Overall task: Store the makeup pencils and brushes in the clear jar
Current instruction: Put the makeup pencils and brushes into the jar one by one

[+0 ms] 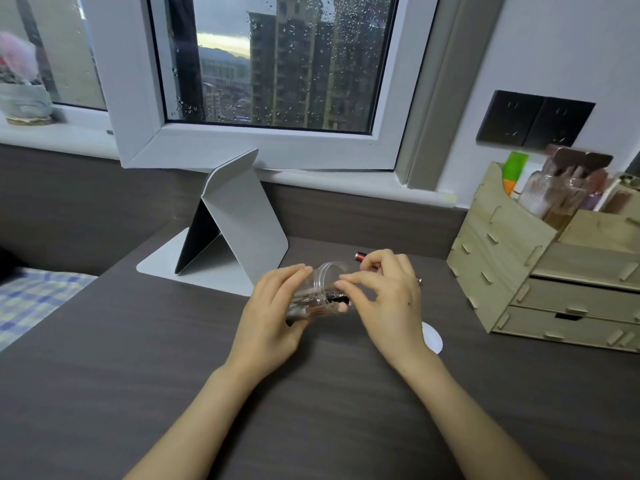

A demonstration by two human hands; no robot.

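The clear jar is tilted on its side above the dark desk, mouth facing away and to the right. My left hand grips its lower body. Inside the jar lie several pencils and brushes, one with a black end near the mouth. My right hand is at the jar's mouth, fingers pinched around a thin pencil whose end reaches into the opening. A red-and-gold makeup pencil lies on the desk just behind my right hand, partly hidden by it.
A white jar lid lies flat to the right of my right wrist. A folded grey stand mirror stands behind the jar. A wooden drawer organiser with bottles fills the right side. The window sill runs along the back.
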